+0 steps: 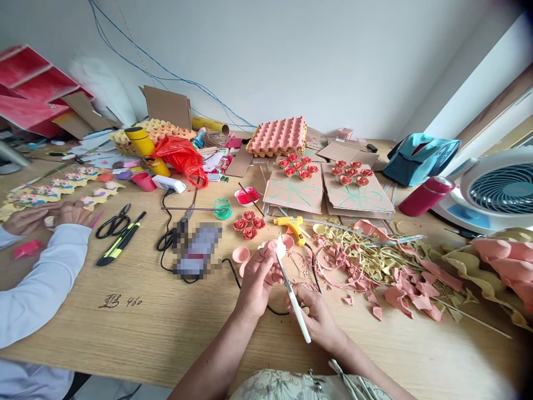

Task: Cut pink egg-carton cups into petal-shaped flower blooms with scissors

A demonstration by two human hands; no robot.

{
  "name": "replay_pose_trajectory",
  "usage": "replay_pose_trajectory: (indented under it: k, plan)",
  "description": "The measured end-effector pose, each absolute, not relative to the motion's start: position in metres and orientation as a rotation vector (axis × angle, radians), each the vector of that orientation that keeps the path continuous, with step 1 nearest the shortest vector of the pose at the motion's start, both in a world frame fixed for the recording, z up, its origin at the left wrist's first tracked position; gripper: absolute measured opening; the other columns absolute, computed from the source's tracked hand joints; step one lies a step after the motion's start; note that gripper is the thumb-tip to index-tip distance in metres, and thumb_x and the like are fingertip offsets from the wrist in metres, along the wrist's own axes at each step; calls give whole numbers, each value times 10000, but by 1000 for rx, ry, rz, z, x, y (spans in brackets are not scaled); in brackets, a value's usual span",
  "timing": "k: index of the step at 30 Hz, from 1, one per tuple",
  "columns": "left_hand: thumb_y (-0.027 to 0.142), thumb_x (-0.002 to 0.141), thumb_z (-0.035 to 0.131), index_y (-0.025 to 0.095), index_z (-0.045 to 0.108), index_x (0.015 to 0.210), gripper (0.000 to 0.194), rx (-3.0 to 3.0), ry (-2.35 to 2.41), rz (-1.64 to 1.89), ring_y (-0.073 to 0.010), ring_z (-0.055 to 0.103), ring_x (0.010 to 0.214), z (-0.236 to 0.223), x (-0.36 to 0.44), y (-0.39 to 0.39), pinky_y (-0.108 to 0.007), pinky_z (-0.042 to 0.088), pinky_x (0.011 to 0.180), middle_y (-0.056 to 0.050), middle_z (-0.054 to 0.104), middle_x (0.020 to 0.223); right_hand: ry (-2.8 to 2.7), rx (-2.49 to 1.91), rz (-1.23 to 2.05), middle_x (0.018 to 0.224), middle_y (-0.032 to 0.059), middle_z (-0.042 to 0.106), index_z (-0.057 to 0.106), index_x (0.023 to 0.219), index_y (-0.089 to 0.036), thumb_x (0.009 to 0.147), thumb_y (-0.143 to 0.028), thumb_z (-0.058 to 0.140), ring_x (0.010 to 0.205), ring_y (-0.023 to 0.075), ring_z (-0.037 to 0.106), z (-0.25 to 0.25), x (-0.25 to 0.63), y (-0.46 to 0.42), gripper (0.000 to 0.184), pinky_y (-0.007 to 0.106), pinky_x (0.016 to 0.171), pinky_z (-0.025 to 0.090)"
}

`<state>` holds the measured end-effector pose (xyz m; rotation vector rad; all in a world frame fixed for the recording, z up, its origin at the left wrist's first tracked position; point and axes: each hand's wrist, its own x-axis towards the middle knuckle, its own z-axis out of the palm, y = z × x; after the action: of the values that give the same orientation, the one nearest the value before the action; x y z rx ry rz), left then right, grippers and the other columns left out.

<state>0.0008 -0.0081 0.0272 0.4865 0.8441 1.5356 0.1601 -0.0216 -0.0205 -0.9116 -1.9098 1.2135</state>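
My left hand (259, 278) pinches a small pink cup-shaped piece of egg carton (273, 247), raised over the table. In my right hand (318, 316) is a white-handled cutting tool (298, 314); its narrow metal blade reaches the cup. Whether it is a knife or scissors I cannot tell. Beyond my hands lie a yellow glue gun (293, 226) and several red paper-pulp roses (249, 224). A loose pink cup (240, 254) rests left of my left hand. Pink and yellow carton scraps (366, 258) spread to the right.
A co-worker's hands (75, 214) handle carton pieces at left. Black scissors (114, 221), a box cutter (121, 239) and a blurred-out phone (200, 250) lie between us. Farther back are roses on cardboard (291, 191) and stacked egg trays (278, 136). A fan (495, 189) stands right.
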Motion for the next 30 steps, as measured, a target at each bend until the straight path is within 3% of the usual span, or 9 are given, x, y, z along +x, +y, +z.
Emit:
replay_pose_trajectory:
  k: [7,12,22,26,30]
  plan:
    - [358,647,876,170,657,788,322,435,820,1637,-71,517,602,22,-7,-4,-175,427,527,41,542,663,-1897,-900,1332,726,5,570,565,785,-193,953,-407,551,658,145,507,-20,159,-24,272,258,604,429]
    - [319,697,843,174,659,812,261,475,786,1737,-67,507,646,23,-15,1,-192,427,576,25,579,763,-1926,-866,1389,702,0,576,588,786,-188,952,-433,561,631,139,510,-17,157,-25,297,254,586,405]
    - [354,715,841,155,670,772,268,538,729,1659,-63,397,600,16,-25,6,-202,356,551,9,563,734,-1750,-827,1450,694,-4,566,593,781,-193,906,-516,623,605,135,491,-17,161,-21,348,253,568,401]
    - [425,735,833,154,710,784,301,650,780,1556,-87,469,654,9,-19,4,-217,387,588,-16,603,763,-1525,-832,1537,662,-12,549,605,856,-195,877,-614,639,567,130,474,-13,167,-15,421,259,542,405]
    - [487,688,862,159,715,765,368,711,821,1414,-141,581,783,3,-17,2,-270,466,734,-28,650,822,-1400,-832,1492,724,8,605,595,934,-210,841,-623,694,632,154,515,-5,170,-7,435,280,582,440]
